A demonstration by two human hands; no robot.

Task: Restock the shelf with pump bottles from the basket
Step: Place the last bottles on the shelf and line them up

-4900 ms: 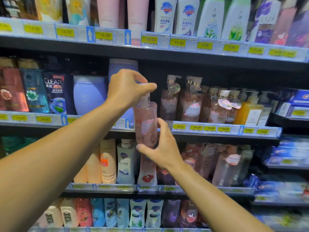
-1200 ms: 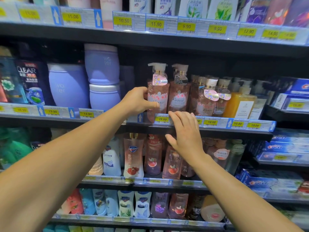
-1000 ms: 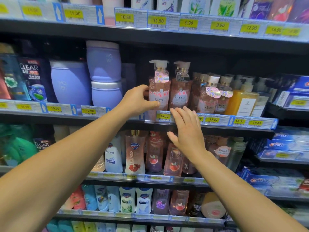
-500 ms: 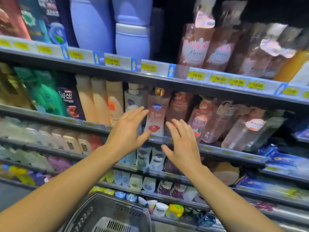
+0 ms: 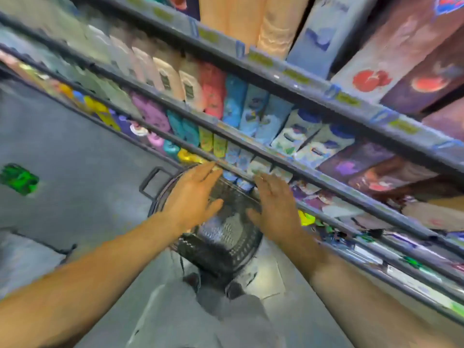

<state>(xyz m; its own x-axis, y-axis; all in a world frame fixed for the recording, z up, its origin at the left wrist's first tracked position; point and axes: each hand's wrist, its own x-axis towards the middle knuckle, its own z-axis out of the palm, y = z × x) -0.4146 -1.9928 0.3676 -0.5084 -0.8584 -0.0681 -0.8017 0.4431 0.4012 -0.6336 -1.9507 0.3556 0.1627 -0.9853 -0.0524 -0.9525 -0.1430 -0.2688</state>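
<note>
— What is seen underfoot?

— A grey floor (image 5: 75, 156) is shown, smeared by motion blur, with a green mark (image 5: 19, 179) set on it at the left.

— And along the right?

— Tiered store shelving (image 5: 288, 81) is run diagonally across the view, its edges lined with yellow price tags (image 5: 259, 59). The rows are packed with coloured packages (image 5: 213, 90), too blurred to be read. Bright, even light is cast over everything.

Open basket (image 5: 227, 247) mouth directly below; we find packed shelves (image 5: 288, 156) barring passage from 12 to 3 o'clock, bare floor (image 5: 75, 151) free at 9 o'clock
</note>
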